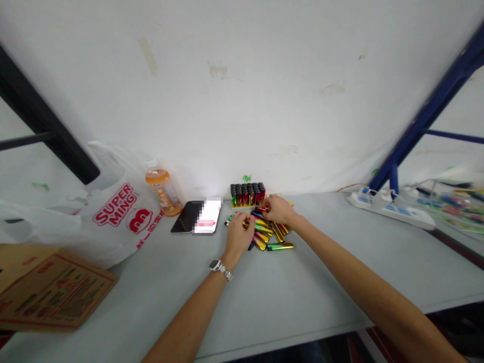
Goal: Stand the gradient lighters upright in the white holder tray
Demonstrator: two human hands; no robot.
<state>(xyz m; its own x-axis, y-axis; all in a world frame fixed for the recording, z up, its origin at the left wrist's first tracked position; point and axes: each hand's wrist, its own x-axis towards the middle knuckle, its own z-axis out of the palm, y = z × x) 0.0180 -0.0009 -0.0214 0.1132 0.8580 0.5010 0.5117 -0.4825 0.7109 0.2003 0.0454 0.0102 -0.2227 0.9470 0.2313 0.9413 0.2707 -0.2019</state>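
Shiny lighters in red, gold and green (261,237) lie in a loose pile on the grey table. Behind the pile, against the wall, several lighters stand upright in a block with black tops (247,195). My left hand (239,234), with a watch at its wrist, is at the pile's left side, its fingers bent together; what they hold, if anything, is too small to name. My right hand (278,209) reaches over the back of the pile beside the block, its fingers closed at a dark red lighter (260,209). A green-gold lighter (280,246) lies at the front.
Left of the pile lies a tablet (185,217). Beyond it are an orange drink bottle (164,190), a white plastic bag (124,217) and a cardboard box (56,290). A white power strip (391,209) lies at the right, near a blue metal frame (423,106).
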